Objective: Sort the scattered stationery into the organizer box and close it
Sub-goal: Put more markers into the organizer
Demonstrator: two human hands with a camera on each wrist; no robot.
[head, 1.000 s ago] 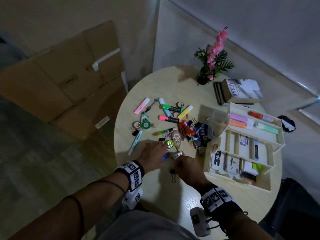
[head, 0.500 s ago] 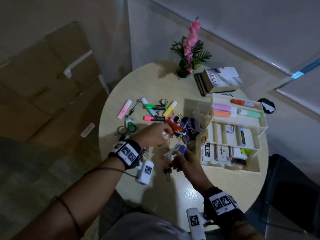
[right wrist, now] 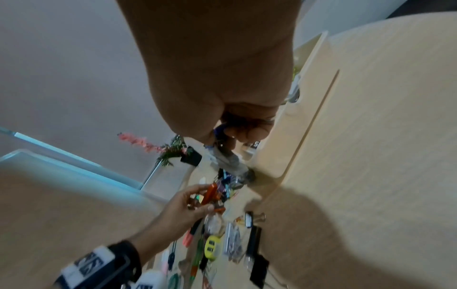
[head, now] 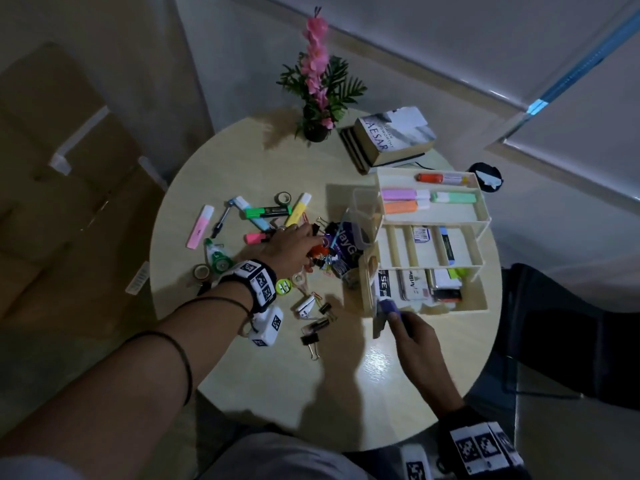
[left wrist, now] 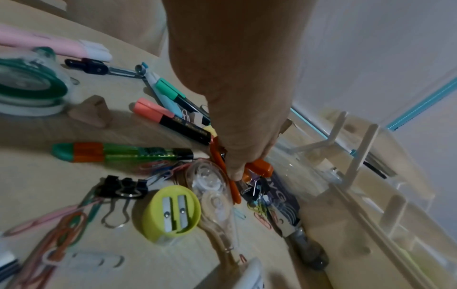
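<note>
Here the cream plastic organizer box [head: 483, 216] stands open in stepped tiers at the right of the round, pale wood-grain surface [head: 277, 382]; its top tier holds four highlighters. The right hand [head: 414, 336] pinches a small purple item [head: 388, 305] at the box's near corner. The left hand [head: 291, 247], fingers curled, grips an orange stapler [left wrist: 259, 168] in the scattered clutter beside a round lime two-hole sharpener [left wrist: 173, 213].
</note>
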